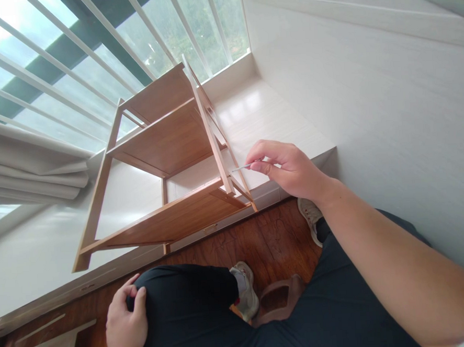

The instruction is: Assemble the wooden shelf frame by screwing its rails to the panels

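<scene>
Fingers of the right hand point(286, 167) pinch the end of a thin metal tool point(240, 168), a slim rod whose free tip points away from the hand and meets the side frame of a wooden shelf unit point(167, 146). The contact sits on the slanted upright nearest the hand, just above the lowest shelf board. Beyond that upright the shelf spreads away from the hand in three brown boards, standing on a pale window ledge point(267, 113).

Past the shelf, farther still from the hand, white window bars point(90, 46) cross the glass, and a folded curtain point(23, 165) hangs off to the far side. Under the right forearm lie the person's dark trousers point(209, 311) and a shoe point(245, 290) on the wooden floor point(267, 239).

Well apart from the right one, the left hand point(125, 324) rests low on the bent knee, fingers curled loosely against the trouser cloth and holding nothing.
</scene>
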Demonstrator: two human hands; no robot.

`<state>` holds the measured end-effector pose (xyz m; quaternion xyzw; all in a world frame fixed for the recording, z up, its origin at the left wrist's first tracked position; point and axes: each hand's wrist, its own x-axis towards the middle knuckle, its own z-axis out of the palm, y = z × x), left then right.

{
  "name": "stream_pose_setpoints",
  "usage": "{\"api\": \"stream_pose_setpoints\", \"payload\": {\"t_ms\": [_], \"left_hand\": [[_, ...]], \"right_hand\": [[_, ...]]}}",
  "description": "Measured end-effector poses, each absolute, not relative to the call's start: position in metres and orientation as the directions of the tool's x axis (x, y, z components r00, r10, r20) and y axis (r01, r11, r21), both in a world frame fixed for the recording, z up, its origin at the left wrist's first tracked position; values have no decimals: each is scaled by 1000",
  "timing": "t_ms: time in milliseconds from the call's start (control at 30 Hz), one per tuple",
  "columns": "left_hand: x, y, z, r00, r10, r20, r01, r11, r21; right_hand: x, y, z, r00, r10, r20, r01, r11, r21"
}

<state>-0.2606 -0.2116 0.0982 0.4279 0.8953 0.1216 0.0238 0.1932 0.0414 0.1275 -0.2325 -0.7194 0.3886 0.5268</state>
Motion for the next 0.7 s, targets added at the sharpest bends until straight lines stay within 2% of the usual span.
{"api": "stream_pose_setpoints", "payload": {"t_ms": [200,700], "left_hand": [[-260,-212,99,-643,764,57,754,618,224],[-263,-214,98,-620,781,74,770,588,246]], "right_hand": [[193,42,126,-377,672,638,-46,674,-737],[192,43,127,-344,604,719,-7,764,-645]]}}
